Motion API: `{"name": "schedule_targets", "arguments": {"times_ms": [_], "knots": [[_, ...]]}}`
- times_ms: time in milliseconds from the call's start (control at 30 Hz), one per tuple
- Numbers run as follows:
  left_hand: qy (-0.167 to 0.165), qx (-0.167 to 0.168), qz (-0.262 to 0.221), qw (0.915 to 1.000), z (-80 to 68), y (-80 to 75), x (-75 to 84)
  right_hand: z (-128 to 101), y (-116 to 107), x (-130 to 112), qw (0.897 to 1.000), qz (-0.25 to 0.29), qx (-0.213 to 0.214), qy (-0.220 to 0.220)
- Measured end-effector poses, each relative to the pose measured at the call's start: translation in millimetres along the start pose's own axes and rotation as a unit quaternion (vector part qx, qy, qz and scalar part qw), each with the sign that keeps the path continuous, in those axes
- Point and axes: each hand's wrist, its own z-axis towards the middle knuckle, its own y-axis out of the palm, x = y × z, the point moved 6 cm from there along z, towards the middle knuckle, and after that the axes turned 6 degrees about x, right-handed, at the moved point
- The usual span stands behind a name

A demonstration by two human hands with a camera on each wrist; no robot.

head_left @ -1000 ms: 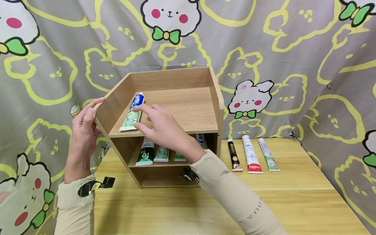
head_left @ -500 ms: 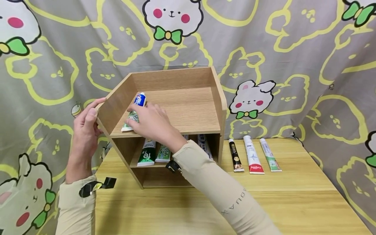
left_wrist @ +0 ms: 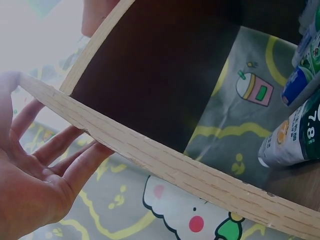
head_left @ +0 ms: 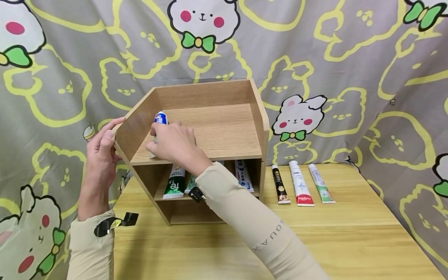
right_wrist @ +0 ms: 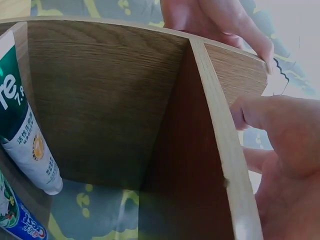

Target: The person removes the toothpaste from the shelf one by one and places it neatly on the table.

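Observation:
On the top deck of a wooden desktop shelf [head_left: 224, 132], my right hand [head_left: 176, 144] grips a blue and green toothpaste tube [head_left: 161, 118] near the left side panel. Only its blue cap end and slivers of its body show past the fingers. My left hand [head_left: 99, 155] holds the edge of the left side panel, its fingers on the outer face in the left wrist view. Below, the middle deck carries a dark green and white toothpaste tube [head_left: 175, 182], a green one [head_left: 190, 184] partly covered by my arm, and a white and blue one [head_left: 243, 177].
Right of the shelf, a black toothpaste tube [head_left: 280, 184], a white and red one [head_left: 301, 184] and a white and green one [head_left: 321, 184] lie side by side on the wooden table [head_left: 350, 217]. A patterned curtain [head_left: 350, 77] hangs close behind.
My right hand has come down over the blue and green toothpaste tube and gripped it. The tube has shifted left, closer to the side panel. My left hand stays on the panel.

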Motion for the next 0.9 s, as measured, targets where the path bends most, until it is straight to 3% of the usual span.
{"name": "schedule_targets", "arguments": {"times_ms": [300,633,733,900], "knots": [[0.000,-0.007,-0.006,1.0000,-0.1,-1.6,-1.0,0,-1,6,0.997,0.074,0.001,-0.021],[0.007,-0.007,0.006,0.9999,0.4,-0.3,0.9,-10,-16,16,0.986,0.165,0.004,-0.036],[0.008,-0.005,0.012,0.9999,0.3,-0.2,1.0,-13,-16,21,0.971,0.237,-0.014,-0.029],[0.009,-0.002,0.017,0.9998,0.1,-1.2,0.1,-19,-14,31,0.923,0.381,-0.049,-0.003]]}}
